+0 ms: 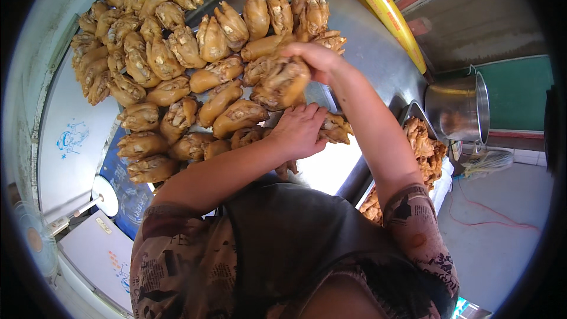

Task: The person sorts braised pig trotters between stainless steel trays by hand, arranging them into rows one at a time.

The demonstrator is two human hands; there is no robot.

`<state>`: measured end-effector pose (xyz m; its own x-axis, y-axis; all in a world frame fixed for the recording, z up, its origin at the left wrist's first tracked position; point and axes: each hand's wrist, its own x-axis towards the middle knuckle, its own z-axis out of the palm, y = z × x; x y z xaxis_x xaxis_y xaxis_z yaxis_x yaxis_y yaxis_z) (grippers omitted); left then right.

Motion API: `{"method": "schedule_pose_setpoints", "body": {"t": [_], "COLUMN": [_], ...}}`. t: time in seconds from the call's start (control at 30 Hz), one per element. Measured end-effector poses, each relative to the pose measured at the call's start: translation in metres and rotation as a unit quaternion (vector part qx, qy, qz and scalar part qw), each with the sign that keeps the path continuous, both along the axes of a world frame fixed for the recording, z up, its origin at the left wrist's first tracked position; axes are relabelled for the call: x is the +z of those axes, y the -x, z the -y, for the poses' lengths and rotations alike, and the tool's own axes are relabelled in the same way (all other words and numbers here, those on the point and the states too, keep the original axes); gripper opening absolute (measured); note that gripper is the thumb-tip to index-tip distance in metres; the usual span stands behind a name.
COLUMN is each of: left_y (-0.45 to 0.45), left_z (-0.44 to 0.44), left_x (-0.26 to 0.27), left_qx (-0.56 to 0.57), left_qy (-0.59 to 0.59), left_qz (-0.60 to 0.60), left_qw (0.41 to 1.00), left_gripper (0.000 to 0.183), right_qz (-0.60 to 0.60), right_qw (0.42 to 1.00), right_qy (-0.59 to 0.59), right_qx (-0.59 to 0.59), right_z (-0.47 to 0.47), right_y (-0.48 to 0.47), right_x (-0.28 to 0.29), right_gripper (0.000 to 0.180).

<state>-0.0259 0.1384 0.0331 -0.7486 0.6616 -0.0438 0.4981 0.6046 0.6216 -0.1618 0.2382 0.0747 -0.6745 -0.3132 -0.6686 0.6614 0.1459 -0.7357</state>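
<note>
My right hand is curled over the far end of a browned, cooked pig's trotter, which is blurred. Closer to my body, my left hand lies palm down with bent fingers, beside another trotter. Its palm side is hidden, so whether it grips anything cannot be told. Several more trotters lie in rows to the left of my hands. Behind them, others stand on end, such as one trotter at the back of the metal table.
A heap of trotters fills the far left. To my right are a metal tray of brown cooked meat and a steel pot. Yellow tubes lie along the back. A fan stands at the left.
</note>
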Motion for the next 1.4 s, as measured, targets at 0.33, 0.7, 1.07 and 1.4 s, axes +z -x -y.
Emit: {"method": "schedule_pose_setpoints", "body": {"t": [0.33,0.7,1.07,1.4], "left_y": [0.002,0.001,0.02,0.028], "left_z": [-0.007,-0.017,-0.003,-0.027], "left_x": [-0.014,-0.005,-0.002,-0.001], "left_qx": [0.001,-0.081,-0.083,-0.1], "left_qy": [0.024,0.144,-0.032,0.036], "left_qz": [-0.068,-0.144,0.176,-0.038], "left_qw": [0.997,0.976,0.98,0.994], "left_gripper": [0.061,0.072,0.062,0.048], "right_qz": [-0.224,-0.144,-0.168,-0.164], "right_qw": [0.958,0.707,0.676,0.79], "right_qy": [-0.15,-0.519,-0.669,-0.562], "right_qx": [-0.097,-0.459,-0.26,0.184], "right_z": [-0.109,-0.314,-0.275,-0.344], "right_y": [-0.095,-0.498,-0.573,-0.499], "right_x": [0.073,0.042,-0.028,-0.012], "right_gripper": [0.069,0.037,0.074,0.052]}}
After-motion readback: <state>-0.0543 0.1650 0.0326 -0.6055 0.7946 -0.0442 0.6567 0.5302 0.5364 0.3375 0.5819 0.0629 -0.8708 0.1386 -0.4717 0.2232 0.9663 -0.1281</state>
